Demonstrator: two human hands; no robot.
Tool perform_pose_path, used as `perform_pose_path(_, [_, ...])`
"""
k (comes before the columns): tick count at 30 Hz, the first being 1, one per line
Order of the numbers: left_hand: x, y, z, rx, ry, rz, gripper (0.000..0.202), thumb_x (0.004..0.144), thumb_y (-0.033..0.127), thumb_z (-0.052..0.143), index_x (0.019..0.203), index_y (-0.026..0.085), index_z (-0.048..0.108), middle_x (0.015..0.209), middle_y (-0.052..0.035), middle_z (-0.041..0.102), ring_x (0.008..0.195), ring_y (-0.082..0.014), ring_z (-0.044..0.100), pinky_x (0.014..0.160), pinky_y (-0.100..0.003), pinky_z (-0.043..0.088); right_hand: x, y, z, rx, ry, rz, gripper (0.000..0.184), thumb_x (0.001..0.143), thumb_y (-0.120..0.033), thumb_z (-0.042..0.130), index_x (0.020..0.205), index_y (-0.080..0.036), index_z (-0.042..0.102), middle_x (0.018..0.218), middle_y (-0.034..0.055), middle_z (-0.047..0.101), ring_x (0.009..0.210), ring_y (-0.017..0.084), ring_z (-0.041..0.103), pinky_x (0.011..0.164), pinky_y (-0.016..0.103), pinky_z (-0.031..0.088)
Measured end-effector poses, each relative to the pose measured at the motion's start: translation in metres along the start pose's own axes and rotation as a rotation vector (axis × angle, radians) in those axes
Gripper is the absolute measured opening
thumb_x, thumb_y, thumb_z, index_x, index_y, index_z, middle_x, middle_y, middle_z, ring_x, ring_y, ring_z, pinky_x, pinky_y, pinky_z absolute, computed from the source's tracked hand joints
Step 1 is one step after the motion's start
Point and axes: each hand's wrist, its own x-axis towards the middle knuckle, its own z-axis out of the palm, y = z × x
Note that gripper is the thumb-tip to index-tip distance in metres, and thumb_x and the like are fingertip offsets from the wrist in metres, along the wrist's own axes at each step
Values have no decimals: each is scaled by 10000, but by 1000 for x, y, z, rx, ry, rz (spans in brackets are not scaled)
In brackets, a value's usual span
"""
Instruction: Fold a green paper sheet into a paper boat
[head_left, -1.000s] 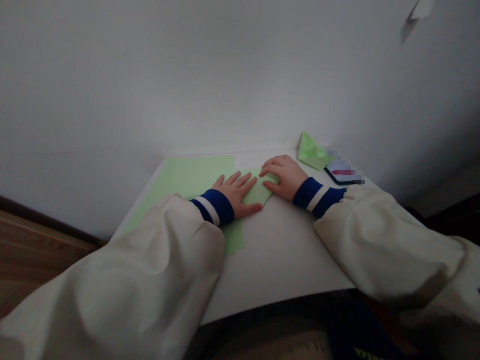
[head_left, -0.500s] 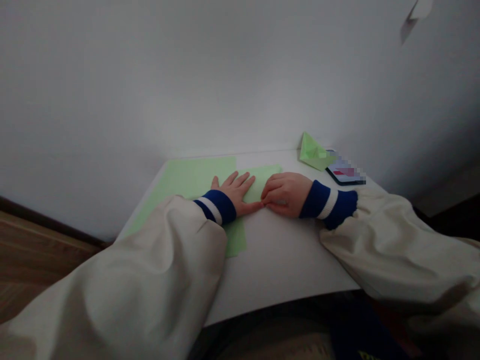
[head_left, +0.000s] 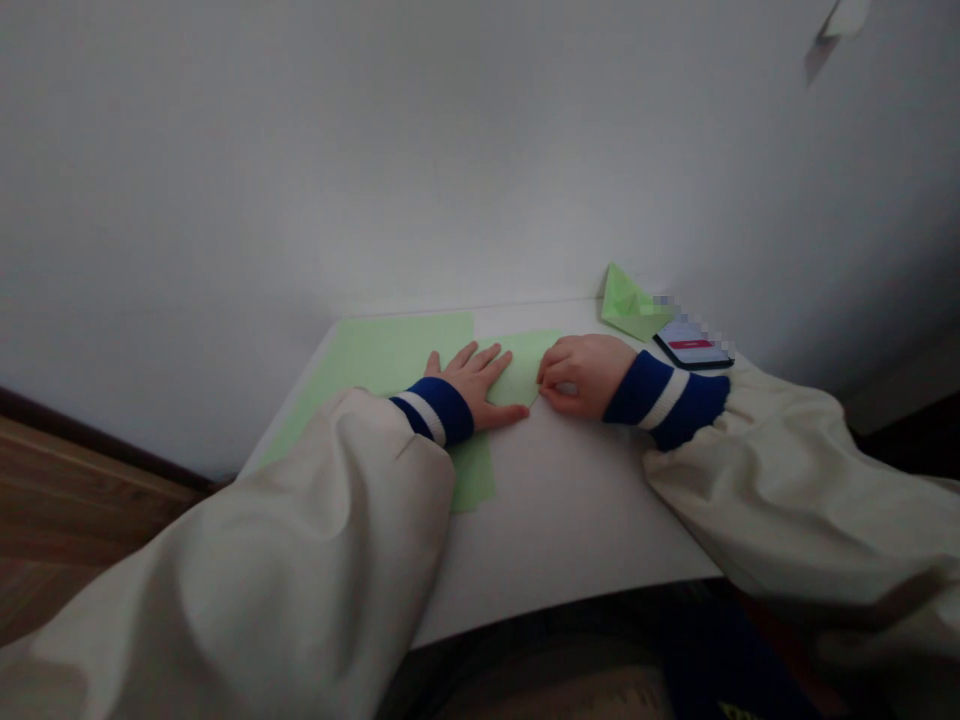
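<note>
Folded green paper on a white table, at the edge of a larger green sheet. Left hand flat and open on it; right hand curled at its corner, grip unclear. Paper boat and phone just beyond.

Phone screen: pale display with a red bar, the upper corner blurred into blocks, no words legible.
Yellow lettering: on dark blue cloth at the lower edge of the view, cut off, unreadable.
Readable texts, brands, numbers: 0.
</note>
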Motion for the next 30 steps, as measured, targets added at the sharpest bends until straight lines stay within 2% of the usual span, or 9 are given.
perform_pose_path(6, [-1, 2, -1, 2, -6, -5, 936, 671, 812, 294, 1433, 287, 154, 1512, -13, 143, 1366, -342, 111, 1016, -665, 103, 1, 4, 0, -109, -46, 86, 253, 779, -243, 439, 684, -158, 658, 799, 78, 660, 731, 177, 563, 639, 290, 378])
perform_pose_path(9, [-2, 4, -3, 3, -12, -10, 939, 669, 813, 294, 1433, 286, 155, 1510, -12, 148, 1365, -344, 114, 1015, -667, 106, 1, 3, 0, -120, -36, 81, 264, 786, -241, 426, 698, -152, 658, 791, 84, 659, 727, 178, 560, 643, 293, 377])
perform_pose_path(16, [0, 3, -4, 1, -2, -11, 921, 679, 814, 267, 1430, 292, 160, 1511, -8, 138, 1370, -327, 106, 1013, -677, 90, 0, -9, 2, 3, 24, -160, 239, 772, -241, 457, 742, -166, 682, 800, 62, 666, 728, 162, 563, 670, 287, 401])
perform_pose_path(18, [0, 2, -4, -6, 5, -11, 925, 677, 816, 268, 1430, 290, 164, 1510, -10, 140, 1369, -325, 108, 1011, -680, 84, 0, -12, 3, 39, 44, -184, 244, 779, -248, 454, 762, -173, 686, 822, 56, 672, 742, 159, 572, 666, 281, 403])
perform_pose_path(25, [1, 4, -4, -8, -17, -10, 944, 666, 819, 284, 1432, 281, 158, 1511, -7, 139, 1368, -344, 103, 1002, -691, 93, 0, -12, -3, -78, -25, 47, 262, 776, -282, 446, 690, -179, 671, 804, 41, 675, 673, 157, 578, 553, 281, 341])
perform_pose_path(30, [-1, 5, -3, -5, -23, -16, 962, 652, 824, 303, 1433, 283, 156, 1510, -3, 140, 1367, -349, 105, 1011, -682, 89, 0, -5, -4, -145, -76, 163, 290, 800, -277, 421, 719, -173, 679, 890, 82, 689, 799, 205, 590, 561, 288, 352])
